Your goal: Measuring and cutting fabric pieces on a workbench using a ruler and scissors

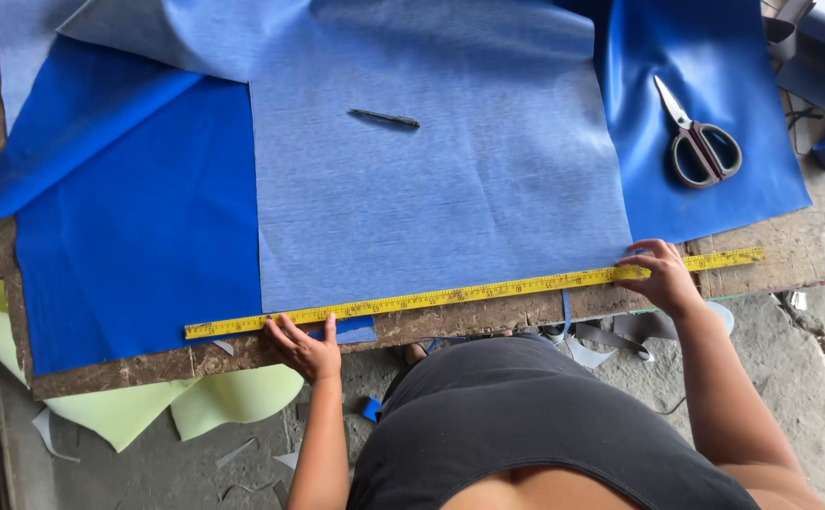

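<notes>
A long yellow ruler (469, 295) lies along the near edge of a light blue sheet of backing-side material (431, 198) on a brown board (790, 255). My left hand (305, 348) presses its fingers on the ruler near its left end. My right hand (660, 274) presses down on the ruler near its right end, at the sheet's corner. A dark pen (384, 118) rests on the light blue sheet, far from both hands.
Bright blue material (138, 246) lies under and around the light sheet. Scissors (701, 142) rest at the back right on blue material. Pale green sheets (233, 397) and grey scraps (611, 335) lie on the concrete floor below the board.
</notes>
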